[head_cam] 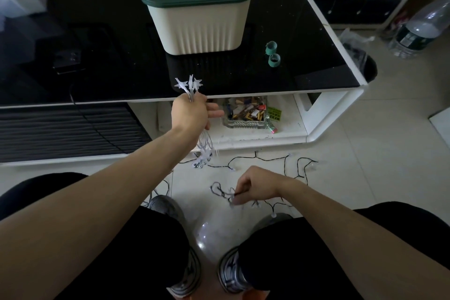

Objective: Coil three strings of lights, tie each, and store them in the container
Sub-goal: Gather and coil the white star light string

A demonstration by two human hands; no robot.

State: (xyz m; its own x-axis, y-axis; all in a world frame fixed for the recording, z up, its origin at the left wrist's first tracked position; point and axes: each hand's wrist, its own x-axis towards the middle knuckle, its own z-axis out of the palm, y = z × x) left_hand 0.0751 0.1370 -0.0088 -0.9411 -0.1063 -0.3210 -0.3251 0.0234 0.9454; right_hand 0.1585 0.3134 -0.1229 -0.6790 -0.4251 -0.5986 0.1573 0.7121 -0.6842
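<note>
My left hand (191,112) is raised in front of the table edge, shut on a coiled clear string of star lights (188,85); stars stick up above the fist and loops hang below it. Lower down, my right hand (255,184) pinches a dark-wired string of lights (272,159) that sprawls over the tiled floor. The cream container with a green lid (198,7) stands shut on the black table (316,56). Two green tie rolls (273,53) lie to its right.
A glass dish of small items (246,112) sits on the table's lower shelf. A plastic bottle (421,29) and a clear bag (353,41) are on the floor at right. My knees and shoes fill the bottom of the view.
</note>
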